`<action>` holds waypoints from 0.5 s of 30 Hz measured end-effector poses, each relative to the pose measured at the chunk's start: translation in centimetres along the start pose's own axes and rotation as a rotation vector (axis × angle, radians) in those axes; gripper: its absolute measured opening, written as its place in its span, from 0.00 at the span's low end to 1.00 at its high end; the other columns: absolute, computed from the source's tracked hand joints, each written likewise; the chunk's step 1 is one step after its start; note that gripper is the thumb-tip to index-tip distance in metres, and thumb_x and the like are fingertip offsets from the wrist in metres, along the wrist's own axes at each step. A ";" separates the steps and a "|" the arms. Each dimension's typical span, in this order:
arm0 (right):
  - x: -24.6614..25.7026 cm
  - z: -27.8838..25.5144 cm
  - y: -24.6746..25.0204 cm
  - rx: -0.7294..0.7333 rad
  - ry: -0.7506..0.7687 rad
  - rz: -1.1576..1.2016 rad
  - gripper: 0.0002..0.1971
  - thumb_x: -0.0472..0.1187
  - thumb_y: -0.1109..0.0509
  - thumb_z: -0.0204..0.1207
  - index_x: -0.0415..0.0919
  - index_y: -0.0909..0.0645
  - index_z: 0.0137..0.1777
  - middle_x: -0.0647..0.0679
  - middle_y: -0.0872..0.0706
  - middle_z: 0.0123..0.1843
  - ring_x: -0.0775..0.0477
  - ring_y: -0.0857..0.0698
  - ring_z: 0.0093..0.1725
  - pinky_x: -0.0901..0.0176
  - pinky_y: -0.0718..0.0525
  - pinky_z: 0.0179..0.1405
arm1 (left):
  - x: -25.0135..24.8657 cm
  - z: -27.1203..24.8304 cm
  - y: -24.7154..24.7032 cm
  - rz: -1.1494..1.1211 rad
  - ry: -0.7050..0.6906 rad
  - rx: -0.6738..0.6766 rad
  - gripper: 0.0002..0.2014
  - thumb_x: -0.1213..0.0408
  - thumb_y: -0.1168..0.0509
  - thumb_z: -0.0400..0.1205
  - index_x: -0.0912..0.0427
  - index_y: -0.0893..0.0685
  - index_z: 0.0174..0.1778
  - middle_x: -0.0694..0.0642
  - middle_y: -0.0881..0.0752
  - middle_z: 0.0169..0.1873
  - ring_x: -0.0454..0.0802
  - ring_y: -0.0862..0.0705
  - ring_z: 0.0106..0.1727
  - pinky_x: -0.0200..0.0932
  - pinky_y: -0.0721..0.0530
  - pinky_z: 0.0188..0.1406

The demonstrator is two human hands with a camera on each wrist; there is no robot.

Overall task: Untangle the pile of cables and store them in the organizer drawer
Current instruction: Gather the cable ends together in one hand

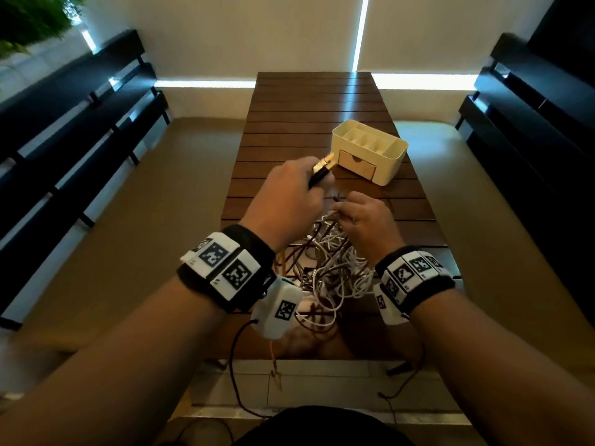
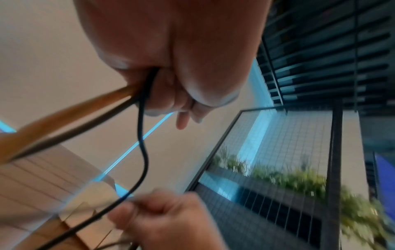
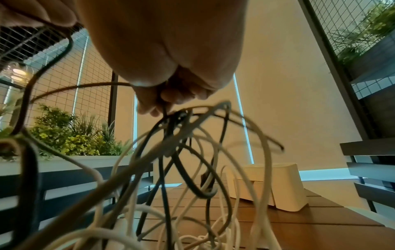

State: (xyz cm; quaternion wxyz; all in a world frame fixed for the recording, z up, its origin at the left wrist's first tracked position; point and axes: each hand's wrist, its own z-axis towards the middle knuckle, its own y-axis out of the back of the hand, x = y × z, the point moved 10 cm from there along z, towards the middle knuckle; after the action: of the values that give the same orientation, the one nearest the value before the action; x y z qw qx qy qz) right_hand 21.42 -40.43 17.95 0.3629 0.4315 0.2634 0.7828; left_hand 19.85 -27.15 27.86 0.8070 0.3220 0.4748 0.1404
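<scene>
Two forearms are reaching in from the bottom of the head view, each wearing one black wristband with white marker blocks. Between them, one tangled pile of cables point(image 1: 325, 275) is lying on the near end of the slatted wooden bench point(image 1: 309, 104); white and dark cords are looping through one another too densely to count.

One left hand point(image 1: 289, 194) is being held raised over the far edge of the pile, its fingers point(image 2: 188, 103) curled tight around a dark cable point(image 2: 142, 135) and pinching a dark plug with a gold-coloured end point(image 1: 323, 167) that is poking out toward the organizer. In the left wrist view that single black cord is hanging in a curve from the left fist down to the other hand.

One right hand point(image 1: 363, 217) is sitting just beside the left, lower and nearer the pile, its fingers point(image 3: 171, 98) closed together on a thin dark cord at the top of the tangle; several white and dark loops are dangling below it in the right wrist view.

One cream organizer point(image 1: 370, 152) is standing farther along the bench, apart from the pile. Its top is showing several open compartments, and one small drawer point(image 1: 357, 165) in its front is sitting shut. No cable is lying inside it.
</scene>
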 end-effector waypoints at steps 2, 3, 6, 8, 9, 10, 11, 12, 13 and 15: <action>0.6 0.0 -0.2 0.014 0.009 0.084 0.10 0.41 0.30 0.77 0.39 0.09 0.50 0.46 0.16 0.42 0.45 0.17 0.40 0.50 0.18 0.38 | 0.8 -0.1 -2.3 0.078 0.028 0.107 0.11 0.62 0.38 0.88 0.48 0.24 0.39 0.45 0.22 0.32 0.34 0.23 0.30 0.29 0.29 0.28; 0.8 0.1 -0.1 0.010 0.009 0.112 0.12 0.44 0.32 0.78 0.40 0.09 0.50 0.46 0.16 0.43 0.46 0.17 0.40 0.49 0.18 0.38 | 1.5 -0.2 -3.4 0.127 0.052 0.155 0.11 0.62 0.38 0.88 0.48 0.24 0.39 0.45 0.22 0.33 0.37 0.23 0.31 0.32 0.31 0.28; 1.3 0.1 1.2 -0.030 0.027 0.103 0.18 0.48 0.38 0.79 0.38 0.10 0.51 0.47 0.19 0.40 0.51 0.22 0.37 0.50 0.20 0.34 | 4.0 -0.6 -5.4 0.210 0.131 0.255 0.11 0.59 0.39 0.89 0.52 0.23 0.40 0.47 0.21 0.34 0.43 0.22 0.33 0.35 0.34 0.28; 2.0 0.1 1.9 -0.049 0.059 0.077 0.16 0.46 0.38 0.80 0.37 0.11 0.51 0.48 0.21 0.39 0.52 0.24 0.35 0.51 0.21 0.32 | 4.4 -0.9 -6.0 0.216 0.150 0.292 0.13 0.60 0.39 0.89 0.50 0.24 0.37 0.48 0.21 0.33 0.43 0.23 0.31 0.34 0.34 0.27; 2.1 0.1 2.0 -0.057 0.064 0.071 0.14 0.44 0.37 0.80 0.37 0.11 0.50 0.49 0.21 0.39 0.52 0.24 0.35 0.51 0.21 0.31 | 4.2 -0.9 -6.1 0.200 0.146 0.299 0.13 0.61 0.39 0.89 0.49 0.24 0.36 0.48 0.20 0.33 0.43 0.23 0.31 0.35 0.33 0.27; 2.0 0.2 2.0 -0.059 0.055 0.079 0.14 0.44 0.37 0.80 0.38 0.12 0.49 0.49 0.21 0.40 0.52 0.24 0.36 0.51 0.21 0.32 | 3.7 -0.8 -6.0 0.177 0.130 0.290 0.12 0.62 0.39 0.88 0.51 0.23 0.38 0.48 0.20 0.33 0.44 0.23 0.31 0.35 0.32 0.28; 1.6 0.3 1.9 -0.047 0.032 0.097 0.16 0.47 0.38 0.80 0.38 0.12 0.48 0.49 0.20 0.41 0.52 0.23 0.37 0.51 0.20 0.33 | 3.0 -0.7 -5.7 0.158 0.103 0.264 0.10 0.62 0.38 0.88 0.52 0.21 0.40 0.48 0.20 0.33 0.43 0.23 0.31 0.34 0.32 0.28; 1.1 0.3 1.4 -0.016 0.001 0.112 0.18 0.51 0.40 0.79 0.39 0.13 0.48 0.49 0.19 0.43 0.51 0.21 0.39 0.52 0.20 0.35 | 2.3 -0.5 -5.2 0.149 0.070 0.223 0.09 0.63 0.38 0.88 0.53 0.21 0.41 0.47 0.20 0.32 0.41 0.23 0.31 0.32 0.33 0.28; 0.5 0.2 0.8 0.026 -0.025 0.105 0.21 0.55 0.41 0.78 0.40 0.13 0.48 0.50 0.18 0.46 0.50 0.19 0.41 0.53 0.20 0.38 | 1.6 -0.3 -4.5 0.145 0.034 0.182 0.09 0.64 0.38 0.87 0.52 0.22 0.40 0.46 0.21 0.32 0.39 0.24 0.30 0.31 0.32 0.28; -1.0 -0.2 -0.3 0.106 -0.059 -0.017 0.22 0.61 0.40 0.78 0.43 0.14 0.47 0.51 0.18 0.49 0.48 0.17 0.45 0.50 0.20 0.44 | 0.2 -0.1 -3.3 0.109 -0.007 0.117 0.14 0.64 0.38 0.88 0.47 0.26 0.36 0.45 0.23 0.30 0.33 0.24 0.30 0.27 0.29 0.29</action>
State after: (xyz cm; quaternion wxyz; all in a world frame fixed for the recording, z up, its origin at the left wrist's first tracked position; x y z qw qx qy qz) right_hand 21.74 -41.05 17.13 0.3536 0.4707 0.2975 0.7516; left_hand 19.63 -29.50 25.50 0.7795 0.3946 0.4611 0.1550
